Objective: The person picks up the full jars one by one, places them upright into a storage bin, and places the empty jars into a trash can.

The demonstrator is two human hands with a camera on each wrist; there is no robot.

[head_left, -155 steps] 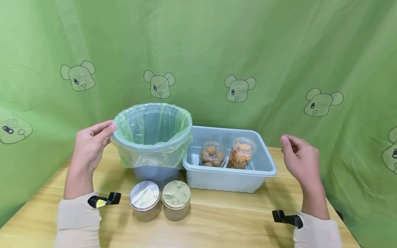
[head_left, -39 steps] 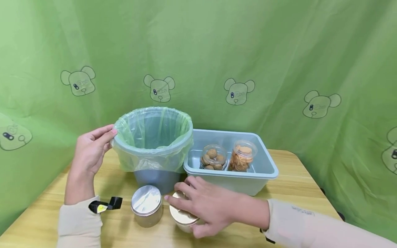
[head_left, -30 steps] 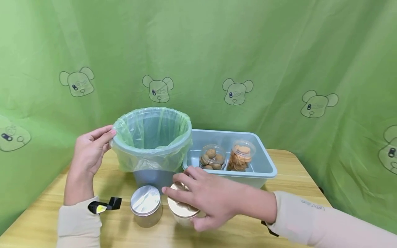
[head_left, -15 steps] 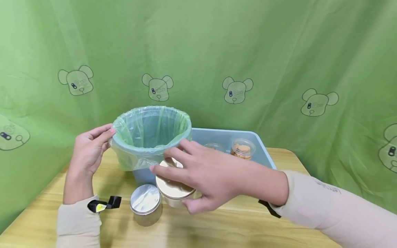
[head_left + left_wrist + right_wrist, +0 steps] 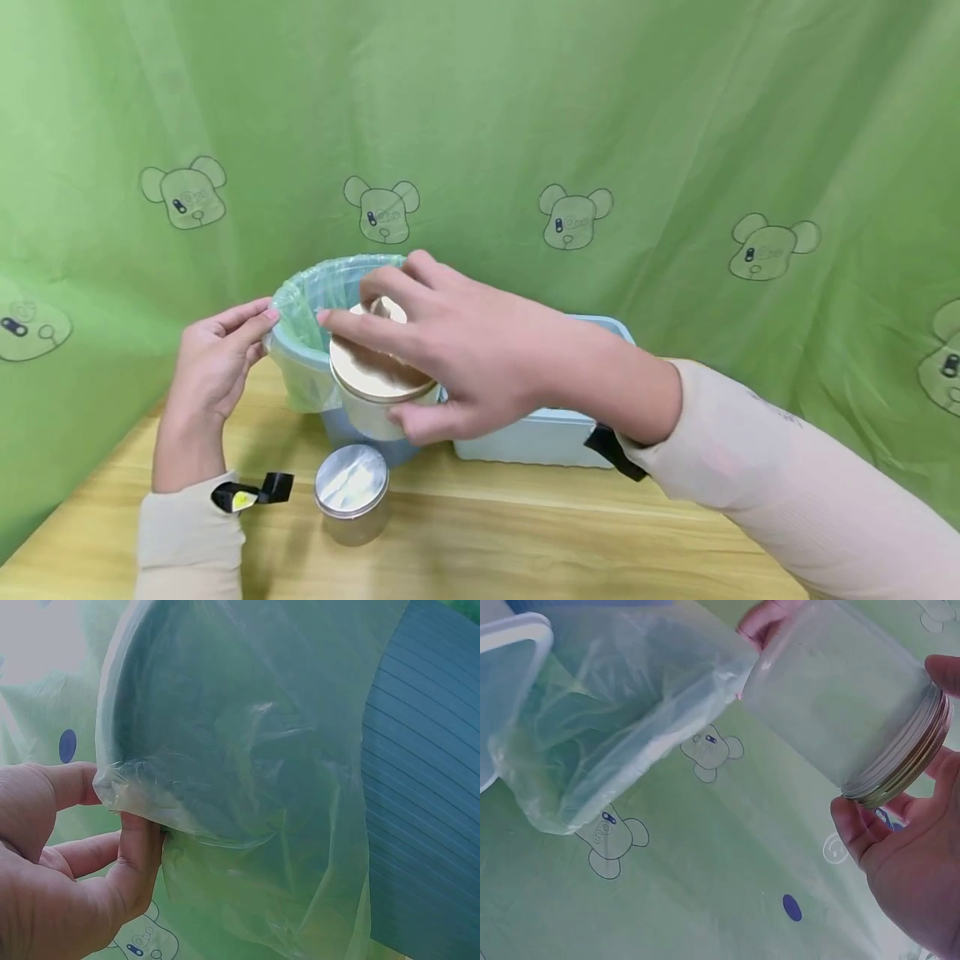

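Note:
My left hand (image 5: 217, 358) pinches the rim of the blue trash can (image 5: 345, 429) at its left side, thumb and fingers on the green plastic bag (image 5: 311, 387) folded over it. The left wrist view shows the thumb and fingers on either side of the bagged rim. In my right hand (image 5: 480, 350) is a clear jar (image 5: 847, 697) with a gold lid (image 5: 367, 371), gripped from above by the lid. It is off the table, in front of the trash can's near rim, slightly tilted. Through its clear wall I see no contents.
A jar with a silver lid (image 5: 352, 492) stands on the wooden table (image 5: 525, 525) before the trash can. The light blue tub (image 5: 517, 442) beside the can is partly covered by my right arm, which hides its contents. A green curtain (image 5: 480, 100) hangs behind.
My right hand reached from the right side to the gold-lidded jar, lifted it off the table and carried it up and left towards the trash can. The left hand stays at the rim.

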